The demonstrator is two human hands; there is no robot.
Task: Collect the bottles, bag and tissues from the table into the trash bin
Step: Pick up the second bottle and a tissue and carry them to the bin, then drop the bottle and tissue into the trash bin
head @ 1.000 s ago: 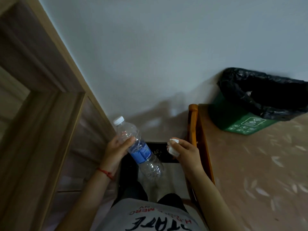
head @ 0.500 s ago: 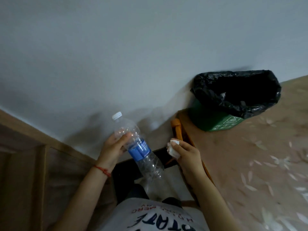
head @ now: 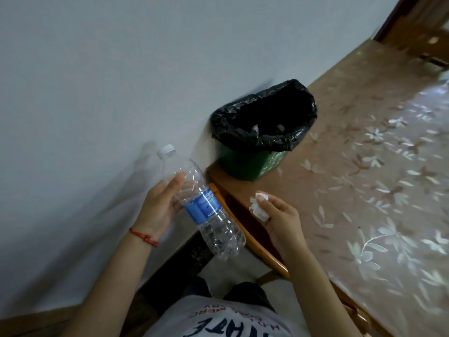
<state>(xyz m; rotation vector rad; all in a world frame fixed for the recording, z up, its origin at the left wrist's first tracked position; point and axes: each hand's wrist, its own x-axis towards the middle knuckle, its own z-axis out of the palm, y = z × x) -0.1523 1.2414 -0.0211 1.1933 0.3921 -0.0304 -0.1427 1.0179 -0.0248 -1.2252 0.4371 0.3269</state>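
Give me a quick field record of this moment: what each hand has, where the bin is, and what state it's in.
left hand: grips a clear plastic bottle, blue label, white cap on, tilted with the cap up and away
right hand: fingers pinch a crumpled white tissue
trash bin: green, black liner open, stands on the table against the wall, ahead of both hands
bin contents: too dark to tell
table: covered with a flower-patterned cloth
step left: bottle and tissue not yet in the bin
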